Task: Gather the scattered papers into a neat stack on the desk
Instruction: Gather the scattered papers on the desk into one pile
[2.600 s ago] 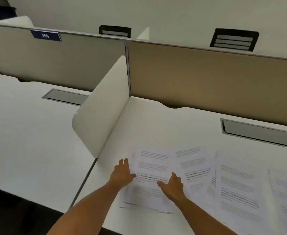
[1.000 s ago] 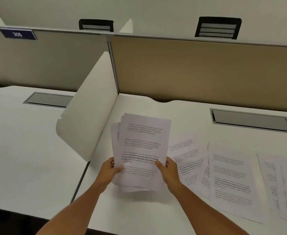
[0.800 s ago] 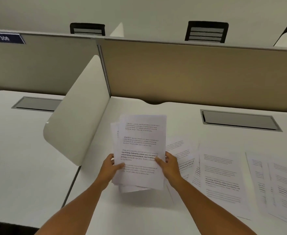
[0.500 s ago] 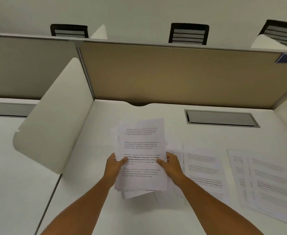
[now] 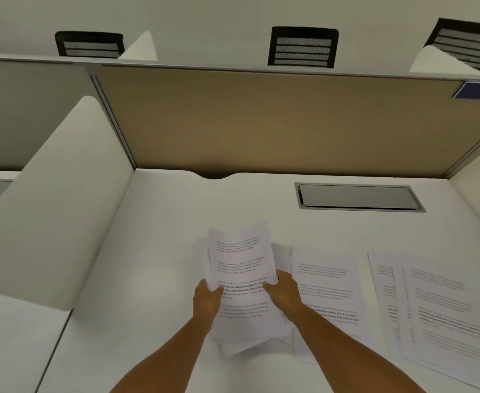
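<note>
Holding a lifted bundle (image 5: 243, 282), left hand (image 5: 206, 300) and right hand (image 5: 284, 293) now squeeze its sides; edges ragged; sheets (image 5: 329, 285) at right remain ungathered.

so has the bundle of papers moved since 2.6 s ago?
Yes. The bundle was flat on the desk; now both hands, left and right, hold it lifted off the desk.
</note>
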`<state>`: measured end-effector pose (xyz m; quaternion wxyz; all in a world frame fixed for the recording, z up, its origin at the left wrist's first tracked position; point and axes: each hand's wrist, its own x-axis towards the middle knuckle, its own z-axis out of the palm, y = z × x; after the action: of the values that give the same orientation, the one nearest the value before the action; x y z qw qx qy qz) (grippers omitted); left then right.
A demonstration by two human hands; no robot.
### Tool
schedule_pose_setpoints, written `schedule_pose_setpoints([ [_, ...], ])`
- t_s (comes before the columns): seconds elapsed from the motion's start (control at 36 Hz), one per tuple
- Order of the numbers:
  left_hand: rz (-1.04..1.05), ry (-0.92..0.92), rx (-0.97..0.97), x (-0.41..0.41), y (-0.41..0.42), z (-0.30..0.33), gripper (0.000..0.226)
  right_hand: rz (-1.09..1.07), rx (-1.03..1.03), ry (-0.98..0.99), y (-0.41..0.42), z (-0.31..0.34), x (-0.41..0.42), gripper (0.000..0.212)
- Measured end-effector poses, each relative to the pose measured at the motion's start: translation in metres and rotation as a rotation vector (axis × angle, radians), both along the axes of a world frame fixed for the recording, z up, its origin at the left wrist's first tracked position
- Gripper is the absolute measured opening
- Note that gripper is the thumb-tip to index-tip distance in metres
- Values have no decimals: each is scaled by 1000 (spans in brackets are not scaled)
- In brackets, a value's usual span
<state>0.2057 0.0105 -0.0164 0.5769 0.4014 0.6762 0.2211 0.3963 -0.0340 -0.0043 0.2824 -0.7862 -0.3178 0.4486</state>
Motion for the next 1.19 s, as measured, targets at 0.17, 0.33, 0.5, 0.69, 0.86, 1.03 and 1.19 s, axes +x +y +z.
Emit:
schedule_pose_setpoints([
  [0.17,-39,126,-36,18,-2,-12,35,54,-92,-112,20,-14,5,24],
  [0.33,-87,442,-65,36,-2,-26,44,184,-195,-261,44,-27,14,13],
  [0.5,-89,630,-151,49,13,-24,58,259,-197,-426,72,-34,28,34],
  [0.69,-5,612,-174,58,33,-29,73,285,-212,-432,93,-48,37,64],
  [0.86,43,678,-221,67,41,-28,81,264,-245,-451,106,-53,36,70],
  [1.03,34,641,-242,71,41,-30,80,216,-222,-383,113,-53,35,80],
  [1.19,108,587,-249,68,42,-25,79,157,-255,-301,118,-52,25,75],
])
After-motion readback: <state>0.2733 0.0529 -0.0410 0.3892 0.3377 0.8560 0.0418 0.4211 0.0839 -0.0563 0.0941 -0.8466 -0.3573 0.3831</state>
